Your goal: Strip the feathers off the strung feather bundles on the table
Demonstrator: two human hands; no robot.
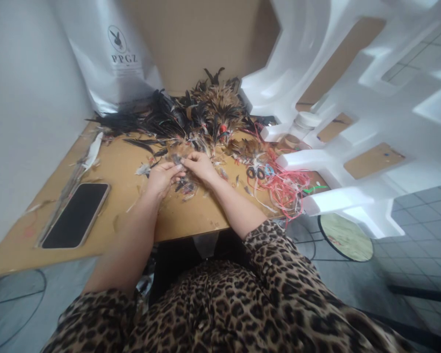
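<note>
Close together over the middle of the wooden table (125, 162), both my hands work at a small feather (177, 159) with a greyish look. My left hand (162, 177) has its thumb and fingers pinched near the feather's base. From the other side, my right hand (200, 166) pinches it too, thumb against forefinger. Just behind them lies a heap of brown feathers (220, 100) and long black feathers (169, 115). Loose bits of fluff (187, 189) are scattered beneath the hands. The exact grip on the feather is partly hidden by my fingers.
A phone (77, 215) lies at the left, beside a white feather (93, 151). Small scissors (256, 172) and tangled pink string (286, 189) are on the right. White foam packing (334, 162) juts over the right edge. A silver bag (113, 73) stands behind.
</note>
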